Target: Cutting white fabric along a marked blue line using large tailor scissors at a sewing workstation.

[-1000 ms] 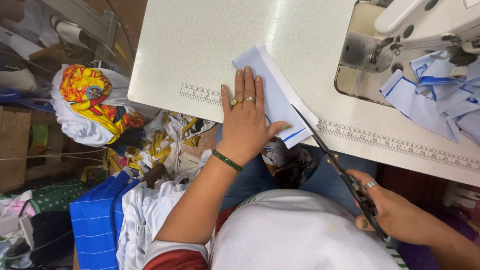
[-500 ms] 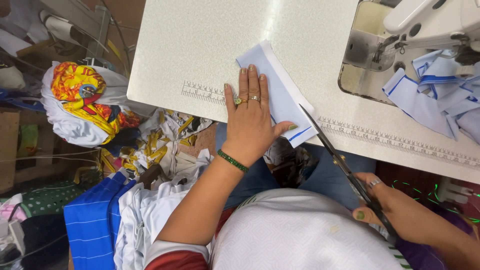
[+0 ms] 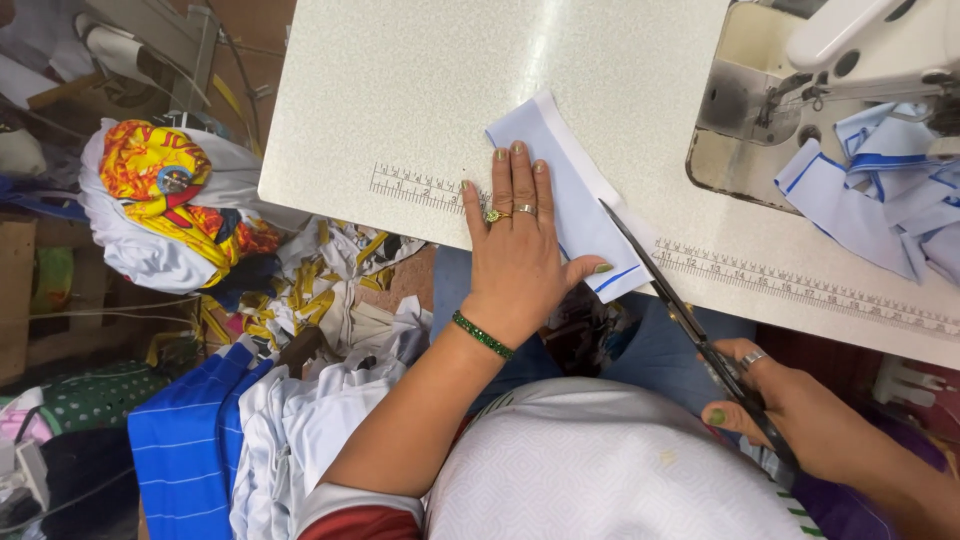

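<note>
Left hand (image 3: pixel 517 255): we press our flat, spread fingers on the pale blue cloth piece (image 3: pixel 570 195).
Right hand (image 3: pixel 800 410): our fingers grip the scissors (image 3: pixel 690 325), the blades at the cloth edge.

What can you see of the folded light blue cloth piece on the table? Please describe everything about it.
The cloth piece is a small, pale blue, flat folded strip that looks like thin woven fabric, with a darker blue line near its lower corner. It lies slanted on the speckled white table, its lower end at the table edge with the printed ruler. The left hand presses flat on its left part. The scissors, held in the right hand, have their blades along its right edge.
</note>
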